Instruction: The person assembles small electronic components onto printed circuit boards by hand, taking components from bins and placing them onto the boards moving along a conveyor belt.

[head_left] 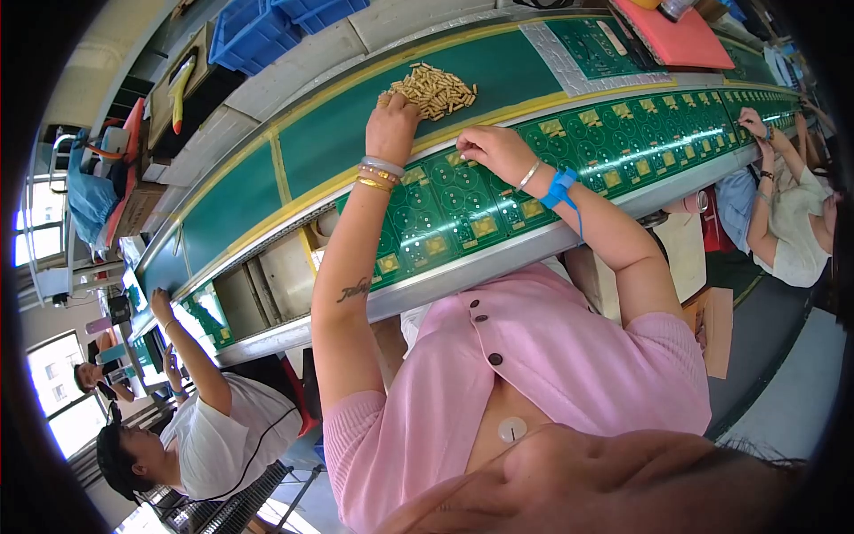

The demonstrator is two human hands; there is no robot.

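A heap of small tan cylindrical parts point(438, 93) lies on the green belt surface beyond the boards. My left hand point(391, 132) is at the heap's left edge, its fingers curled down and close together against the parts. What they grip is hidden. Over the row of green circuit boards point(463, 203), my right hand point(505, 153) is closed in a pinch just above a board's far edge. Anything between its fingertips is too small to make out. A blue wrist strap point(559, 189) with a cord circles my right wrist.
A metal rail point(427, 299) runs along the line's near edge. Blue bins point(253, 36) stand at the back left, and a red board point(680, 37) at the back right. Co-workers sit on both sides, one in a white shirt point(233, 436) at left.
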